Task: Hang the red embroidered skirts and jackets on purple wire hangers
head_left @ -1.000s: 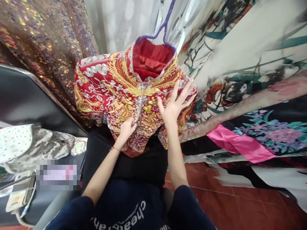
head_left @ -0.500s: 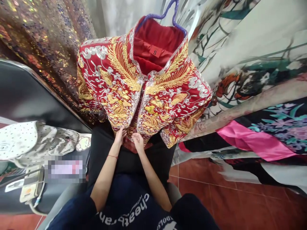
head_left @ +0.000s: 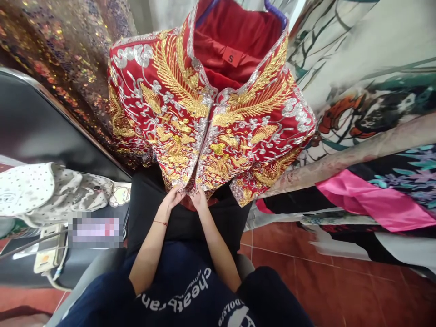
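Observation:
A red jacket (head_left: 218,118) thick with gold and silver embroidery hangs in front of me on a purple hanger (head_left: 275,10); a small "S" label shows inside its collar. Both my hands meet at the jacket's bottom hem, at the front opening. My left hand (head_left: 173,199) pinches the left front edge with curled fingers. My right hand (head_left: 199,200) grips the right front edge just beside it. A thin red string circles my left wrist.
A sequinned brown-gold fabric (head_left: 64,59) hangs at the left. Printed floral garments (head_left: 368,109) and a pink cloth (head_left: 371,204) hang at the right. A black chair back (head_left: 41,131), a spotted white cloth (head_left: 44,195) and small devices (head_left: 47,254) sit at the left. Red floor tiles (head_left: 323,281) lie below.
My right hand came down from the jacket's chest, where it lay spread, to the bottom hem beside my left hand. The jacket now fills more of the view, higher up.

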`<state>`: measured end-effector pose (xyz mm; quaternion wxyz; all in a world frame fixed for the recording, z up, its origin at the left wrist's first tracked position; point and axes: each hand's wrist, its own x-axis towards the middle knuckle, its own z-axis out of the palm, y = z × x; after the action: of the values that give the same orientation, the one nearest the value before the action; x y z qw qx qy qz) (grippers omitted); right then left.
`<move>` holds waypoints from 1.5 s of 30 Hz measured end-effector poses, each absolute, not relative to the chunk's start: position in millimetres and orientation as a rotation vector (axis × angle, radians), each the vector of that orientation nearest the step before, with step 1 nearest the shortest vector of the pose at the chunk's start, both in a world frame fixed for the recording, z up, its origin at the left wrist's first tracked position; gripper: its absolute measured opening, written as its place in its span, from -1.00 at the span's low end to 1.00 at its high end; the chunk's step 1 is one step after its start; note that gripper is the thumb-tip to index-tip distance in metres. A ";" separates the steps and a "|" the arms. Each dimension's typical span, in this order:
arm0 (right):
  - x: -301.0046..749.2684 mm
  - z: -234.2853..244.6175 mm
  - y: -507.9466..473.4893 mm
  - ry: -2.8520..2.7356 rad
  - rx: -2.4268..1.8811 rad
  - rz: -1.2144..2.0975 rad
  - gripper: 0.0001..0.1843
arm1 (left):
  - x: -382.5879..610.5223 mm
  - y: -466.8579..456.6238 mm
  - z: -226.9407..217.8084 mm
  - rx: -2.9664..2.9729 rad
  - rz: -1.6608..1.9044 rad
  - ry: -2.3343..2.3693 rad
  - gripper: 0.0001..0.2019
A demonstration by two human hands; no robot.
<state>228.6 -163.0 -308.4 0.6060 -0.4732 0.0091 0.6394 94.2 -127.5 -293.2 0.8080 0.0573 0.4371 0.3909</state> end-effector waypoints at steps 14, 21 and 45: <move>225.9 -272.0 -196.1 -0.092 -1.027 1.523 -0.78 | 99.4 -142.0 -280.0 0.218 0.767 0.743 -0.76; 222.4 -272.3 -196.2 -0.134 -1.026 1.514 -0.76 | 102.0 -147.6 -279.5 0.271 0.772 0.734 -0.71; 222.3 -269.6 -195.9 -0.156 -1.060 1.513 -0.68 | 104.5 -148.7 -287.3 0.322 0.832 0.832 -0.60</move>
<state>222.3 -195.9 -269.6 0.6004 -0.4571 -0.0673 0.6527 104.5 -148.7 -287.3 0.8197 0.1510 0.3908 0.3906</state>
